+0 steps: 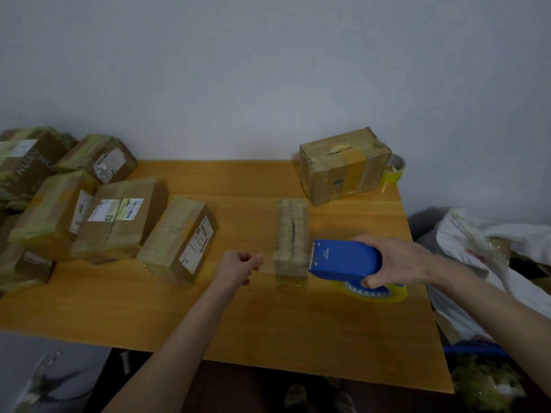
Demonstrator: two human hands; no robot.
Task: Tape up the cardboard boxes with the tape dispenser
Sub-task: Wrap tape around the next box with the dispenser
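While the right hand [396, 260] grips the blue tape dispenser [346, 259] at the near right side of a small cardboard box [290, 231], the left hand [238, 266], just left of it, pinches what seems the end of clear tape [267, 265]. The box's long axis points away from the person.

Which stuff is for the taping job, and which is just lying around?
For the job: blue tape dispenser, in right hand; narrow cardboard box; tape strip, pinched by left hand; other boxes.
Lying about: spare tape roll, white bags, shoes.
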